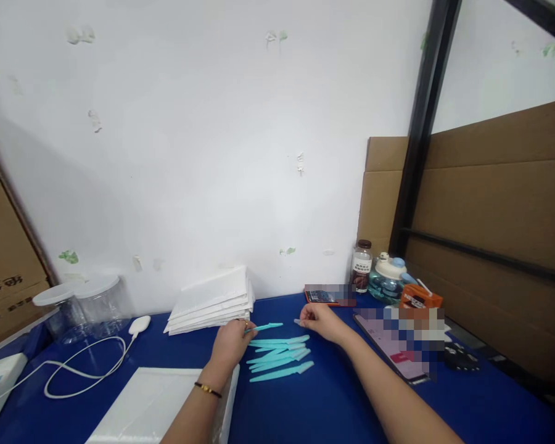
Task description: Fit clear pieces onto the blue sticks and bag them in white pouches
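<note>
My left hand (234,338) is closed on the handle of a turquoise eyebrow razor (269,326), whose blade end points right. A short gap away, my right hand (318,319) pinches a small translucent piece that looks like a blade cap (298,321). Below and between the hands, several more turquoise eyebrow razors (280,356) lie in a loose pile with pale covers on their right ends. Behind my left hand rises a stack of white padded envelopes (208,302). Under my left forearm lies a white plastic-wrapped packet (143,404).
Two clear lidded jars (97,308) and a white charging puck (140,325) with its cable are at left. A phone (326,296), a brown-capped bottle (361,268), a water bottle (388,277), an orange box (419,298) and a tablet-like device (388,345) are at right. A wall stands behind.
</note>
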### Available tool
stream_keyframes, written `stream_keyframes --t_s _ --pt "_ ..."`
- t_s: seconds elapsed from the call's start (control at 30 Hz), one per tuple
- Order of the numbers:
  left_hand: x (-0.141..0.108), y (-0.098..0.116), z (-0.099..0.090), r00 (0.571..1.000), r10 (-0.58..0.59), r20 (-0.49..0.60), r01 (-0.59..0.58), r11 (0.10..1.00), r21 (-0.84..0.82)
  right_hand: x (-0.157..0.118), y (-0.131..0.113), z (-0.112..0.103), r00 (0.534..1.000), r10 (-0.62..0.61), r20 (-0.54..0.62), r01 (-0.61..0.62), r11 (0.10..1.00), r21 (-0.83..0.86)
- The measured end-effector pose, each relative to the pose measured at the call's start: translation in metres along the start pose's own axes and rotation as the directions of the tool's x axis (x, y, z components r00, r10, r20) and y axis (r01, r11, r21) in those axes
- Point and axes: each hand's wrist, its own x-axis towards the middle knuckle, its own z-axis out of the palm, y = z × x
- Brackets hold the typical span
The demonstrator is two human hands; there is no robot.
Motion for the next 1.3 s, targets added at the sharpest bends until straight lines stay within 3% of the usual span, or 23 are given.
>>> stream_keyframes --t_s 0.17,0.3,0.5,0.67,0.8,0.9,1.0,1.13,1.2,1.3 --pt "-0.003 -0.033 -0.005 0.998 -0.041 0.048 0.043 0.997 -0.058 -0.008 0.021 -0.023 0.996 0.087 0.016 -0.085 0.994 -0.068" --pt "-0.005 -0.04 -0.005 0.999 -0.05 -0.001 0.05 0.997 -0.052 -0.014 0.0 -0.02 0.995 -0.097 -0.01 0.095 0.986 -0.136" --pt "-0.01 -0.018 -0.007 0.991 0.114 -0.074 -0.123 0.984 -0.128 -0.02 -0.032 0.004 0.95 -0.246 0.194 0.295 0.909 -0.293" --pt "-0.016 0.006 -0.005 0.975 0.217 0.044 -0.21 0.97 -0.126 -0.021 -0.037 0.012 0.936 -0.286 0.206 0.347 0.85 -0.396" --pt "-0.014 0.013 -0.006 0.972 0.227 0.058 -0.222 0.971 -0.086 -0.019 -0.042 0.014 0.935 -0.316 0.164 0.355 0.85 -0.388" --pt "-0.011 0.008 -0.011 0.981 0.195 0.0 -0.194 0.98 -0.036 -0.016 -0.037 0.007 0.936 -0.336 0.108 0.352 0.863 -0.362" --pt "-0.01 -0.009 -0.019 0.994 0.096 -0.048 -0.095 0.995 0.032 -0.013 -0.02 -0.009 0.956 -0.292 0.025 0.281 0.888 -0.363" --pt "-0.013 -0.036 -0.024 0.999 -0.036 0.017 0.036 0.999 0.024 -0.013 0.0 -0.03 0.988 -0.157 -0.003 0.144 0.909 -0.391" --pt "-0.015 -0.042 -0.024 0.998 -0.06 0.01 0.06 0.998 -0.002 -0.016 -0.004 -0.031 0.988 -0.156 0.011 0.148 0.909 -0.389" --pt "-0.016 -0.037 -0.023 0.997 -0.066 -0.035 0.064 0.997 -0.051 -0.02 -0.022 -0.021 0.966 -0.248 0.072 0.258 0.907 -0.334"
